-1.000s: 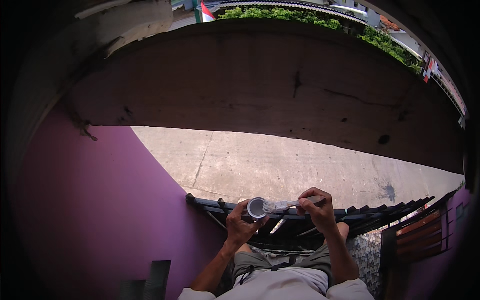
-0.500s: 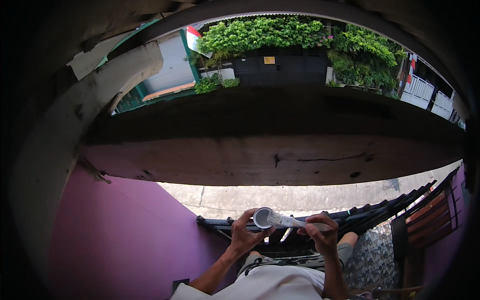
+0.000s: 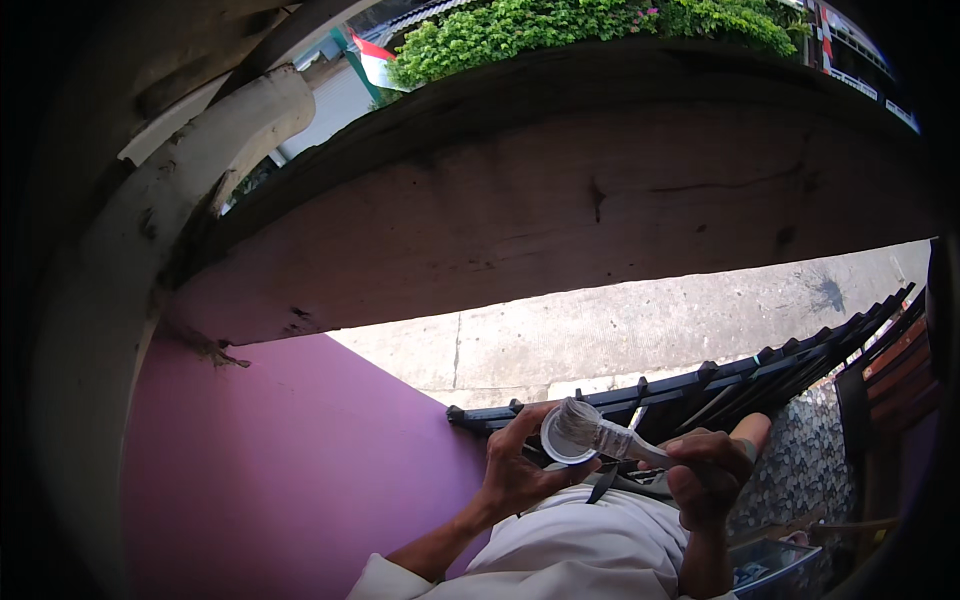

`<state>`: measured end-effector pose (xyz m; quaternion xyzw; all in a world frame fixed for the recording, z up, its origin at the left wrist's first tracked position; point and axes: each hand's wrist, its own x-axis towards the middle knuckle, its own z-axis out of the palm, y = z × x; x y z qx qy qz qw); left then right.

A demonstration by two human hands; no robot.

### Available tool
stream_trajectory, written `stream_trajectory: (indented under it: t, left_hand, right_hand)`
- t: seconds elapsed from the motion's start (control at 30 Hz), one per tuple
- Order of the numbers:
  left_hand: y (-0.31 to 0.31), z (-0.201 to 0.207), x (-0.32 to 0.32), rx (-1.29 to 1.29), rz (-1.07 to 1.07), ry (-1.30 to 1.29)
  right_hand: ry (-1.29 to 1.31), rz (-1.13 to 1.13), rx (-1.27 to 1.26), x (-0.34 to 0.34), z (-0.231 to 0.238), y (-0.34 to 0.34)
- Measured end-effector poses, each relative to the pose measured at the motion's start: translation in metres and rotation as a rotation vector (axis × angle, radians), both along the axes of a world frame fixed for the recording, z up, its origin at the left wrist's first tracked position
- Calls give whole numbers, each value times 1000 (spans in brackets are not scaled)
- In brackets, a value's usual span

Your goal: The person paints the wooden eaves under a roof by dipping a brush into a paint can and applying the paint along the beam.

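A small round can [image 3: 568,449] with a pale rim and whitish-grey inside is in my left hand [image 3: 517,465], whose fingers and thumb wrap round its side. My right hand [image 3: 703,470] grips the handle of a paintbrush [image 3: 622,441]. Its light bristles rest over the can's mouth, pointing up and to the left. Whether the bristle tips touch the rim or the contents I cannot tell. Both hands are close together in front of my white shirt [image 3: 590,545].
A broad wooden beam [image 3: 480,220] spans the view just ahead, above my hands. A purple wall [image 3: 300,470] stands to the left. Beyond my hands runs a black metal fence [image 3: 720,385] with pale pavement [image 3: 520,350] behind it. A glass-topped box [image 3: 775,565] sits low at the right.
My view has tipped downward, so the beam sits higher. Both hands appear further right, and the brush has swung, its bristles now further across the can's mouth.
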<state>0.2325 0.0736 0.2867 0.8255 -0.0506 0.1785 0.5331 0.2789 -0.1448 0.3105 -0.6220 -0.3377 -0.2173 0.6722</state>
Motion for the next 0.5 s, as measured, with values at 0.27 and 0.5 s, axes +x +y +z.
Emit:
stream_trajectory:
  t: [0.27, 0.5]
  left_hand:
    - [16, -13, -17, -27, -37, 76]
    - [31, -8, -32, -1, 29, 14]
  right_hand:
    - [-56, -43, 48, -19, 44, 38]
    - [-370, -257, -114, -28, 99, 69]
